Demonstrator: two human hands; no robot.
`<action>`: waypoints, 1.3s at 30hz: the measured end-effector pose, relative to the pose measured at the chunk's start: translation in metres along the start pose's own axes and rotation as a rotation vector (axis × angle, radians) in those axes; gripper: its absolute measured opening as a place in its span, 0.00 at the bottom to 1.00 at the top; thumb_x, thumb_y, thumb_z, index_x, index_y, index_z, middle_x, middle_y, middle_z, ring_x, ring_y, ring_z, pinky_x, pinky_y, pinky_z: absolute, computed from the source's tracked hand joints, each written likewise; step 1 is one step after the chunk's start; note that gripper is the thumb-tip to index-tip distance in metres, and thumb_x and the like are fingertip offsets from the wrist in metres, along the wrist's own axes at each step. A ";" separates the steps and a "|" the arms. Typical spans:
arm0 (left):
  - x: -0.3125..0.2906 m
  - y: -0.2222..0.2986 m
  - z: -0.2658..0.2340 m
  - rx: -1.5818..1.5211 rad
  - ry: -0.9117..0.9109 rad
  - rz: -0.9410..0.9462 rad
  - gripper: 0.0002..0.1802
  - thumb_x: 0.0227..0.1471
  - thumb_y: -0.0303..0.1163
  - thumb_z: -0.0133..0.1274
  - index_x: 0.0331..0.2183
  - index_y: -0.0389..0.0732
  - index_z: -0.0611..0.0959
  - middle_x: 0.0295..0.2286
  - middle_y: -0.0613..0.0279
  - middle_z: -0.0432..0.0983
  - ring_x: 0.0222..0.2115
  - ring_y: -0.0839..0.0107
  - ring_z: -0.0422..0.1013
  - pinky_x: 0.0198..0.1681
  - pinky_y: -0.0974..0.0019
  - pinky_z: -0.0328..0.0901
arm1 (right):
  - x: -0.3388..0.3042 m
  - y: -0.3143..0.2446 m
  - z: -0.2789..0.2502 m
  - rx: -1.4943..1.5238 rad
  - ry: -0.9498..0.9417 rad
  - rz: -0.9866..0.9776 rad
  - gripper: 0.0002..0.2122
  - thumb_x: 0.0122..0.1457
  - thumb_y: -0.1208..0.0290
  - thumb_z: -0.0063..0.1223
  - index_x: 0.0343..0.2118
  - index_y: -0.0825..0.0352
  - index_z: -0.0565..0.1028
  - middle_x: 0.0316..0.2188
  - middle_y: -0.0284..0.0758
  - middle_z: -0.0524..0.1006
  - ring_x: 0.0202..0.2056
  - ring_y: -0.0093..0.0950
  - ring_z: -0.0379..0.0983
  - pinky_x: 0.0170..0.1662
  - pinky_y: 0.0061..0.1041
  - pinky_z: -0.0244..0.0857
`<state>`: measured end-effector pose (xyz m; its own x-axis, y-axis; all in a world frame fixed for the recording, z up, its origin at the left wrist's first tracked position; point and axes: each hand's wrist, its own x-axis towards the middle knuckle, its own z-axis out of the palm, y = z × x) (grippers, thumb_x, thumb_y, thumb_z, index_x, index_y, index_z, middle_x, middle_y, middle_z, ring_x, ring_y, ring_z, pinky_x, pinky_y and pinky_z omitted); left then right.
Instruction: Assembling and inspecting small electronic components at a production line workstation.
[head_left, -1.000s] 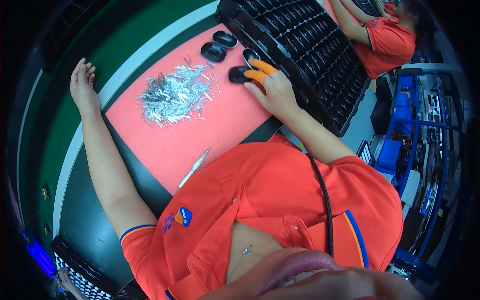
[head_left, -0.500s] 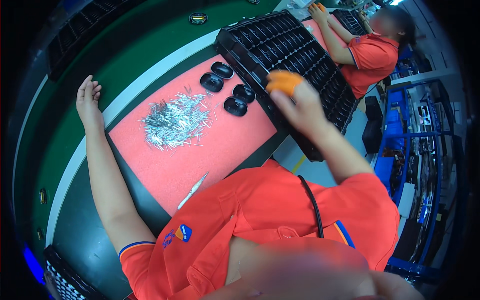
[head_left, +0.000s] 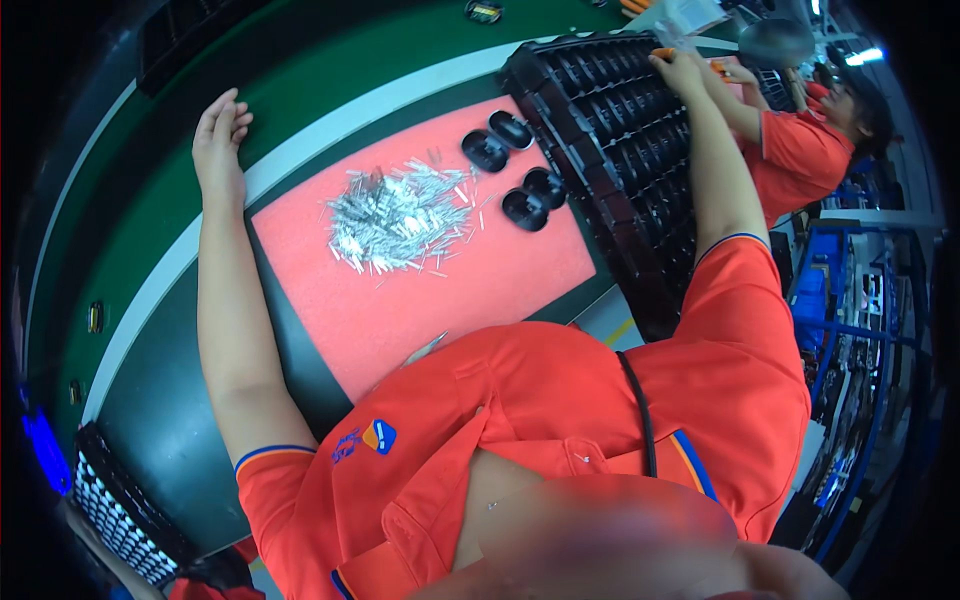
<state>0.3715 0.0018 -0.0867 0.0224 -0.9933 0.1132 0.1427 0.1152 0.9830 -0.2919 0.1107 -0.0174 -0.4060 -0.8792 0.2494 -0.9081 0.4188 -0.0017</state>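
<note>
My left hand (head_left: 222,150) rests at the pale rim beside the green belt, fingers loosely curled and apart, holding nothing. My right hand (head_left: 682,75) reaches over the far end of a black compartment tray (head_left: 610,150). Its orange-covered fingertips are bent together at the tray; what they hold, if anything, is too small to make out. Between my arms lies a pink foam mat (head_left: 400,315) with a heap of thin silvery strips (head_left: 395,220). Two black oval cases, an upper pair (head_left: 485,150) and a lower pair (head_left: 525,209), stand open on the mat's right side.
A pale pointed tool (head_left: 427,346) lies at the mat's near edge, partly hidden by my shirt. The green belt (head_left: 330,75) curves past with small devices on it. A clear plastic bag (head_left: 690,15) and a co-worker in red (head_left: 800,150) are beyond the tray.
My right hand has moved from the tray's near left edge to its far end. The view has shifted, so the mat and cases sit further right. My left hand keeps its place by the belt.
</note>
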 end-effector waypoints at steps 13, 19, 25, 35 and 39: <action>-0.003 -0.003 0.001 0.074 -0.012 0.070 0.15 0.57 0.35 0.50 0.45 0.39 0.78 0.35 0.64 0.76 0.36 0.78 0.71 0.41 0.77 0.64 | -0.003 -0.001 -0.001 -0.298 0.022 -0.043 0.19 0.56 0.53 0.50 0.38 0.66 0.78 0.34 0.49 0.77 0.39 0.45 0.75 0.44 0.39 0.67; 0.004 -0.016 -0.009 0.054 -0.014 0.060 0.15 0.57 0.33 0.50 0.45 0.39 0.79 0.34 0.64 0.77 0.35 0.79 0.71 0.41 0.77 0.65 | -0.037 -0.023 -0.035 -0.204 0.266 -0.135 0.19 0.57 0.53 0.48 0.35 0.68 0.78 0.30 0.49 0.78 0.34 0.45 0.76 0.39 0.39 0.69; 0.017 -0.023 -0.010 0.023 -0.041 0.099 0.15 0.57 0.34 0.50 0.45 0.39 0.79 0.35 0.63 0.77 0.36 0.78 0.72 0.40 0.77 0.65 | -0.165 -0.112 -0.106 -0.055 0.300 -0.415 0.15 0.57 0.61 0.55 0.39 0.69 0.76 0.34 0.43 0.78 0.37 0.38 0.75 0.40 0.30 0.66; 0.023 -0.029 -0.017 0.004 -0.066 0.101 0.15 0.56 0.33 0.51 0.45 0.40 0.79 0.37 0.61 0.78 0.37 0.76 0.73 0.41 0.75 0.65 | -0.340 -0.225 -0.077 0.352 0.092 -0.742 0.11 0.51 0.73 0.59 0.38 0.65 0.76 0.44 0.33 0.75 0.37 0.31 0.69 0.41 0.29 0.60; 0.006 -0.009 -0.001 0.033 -0.023 0.094 0.14 0.54 0.27 0.47 0.43 0.36 0.77 0.29 0.62 0.74 0.30 0.72 0.70 0.36 0.72 0.66 | -0.357 -0.229 -0.069 0.345 0.027 -0.703 0.10 0.51 0.72 0.58 0.38 0.63 0.77 0.44 0.32 0.75 0.38 0.30 0.69 0.42 0.29 0.59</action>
<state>0.3708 -0.0057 -0.0949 0.0115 -0.9780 0.2084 0.1083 0.2084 0.9720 0.0683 0.3437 -0.0393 0.2751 -0.9041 0.3270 -0.9334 -0.3327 -0.1346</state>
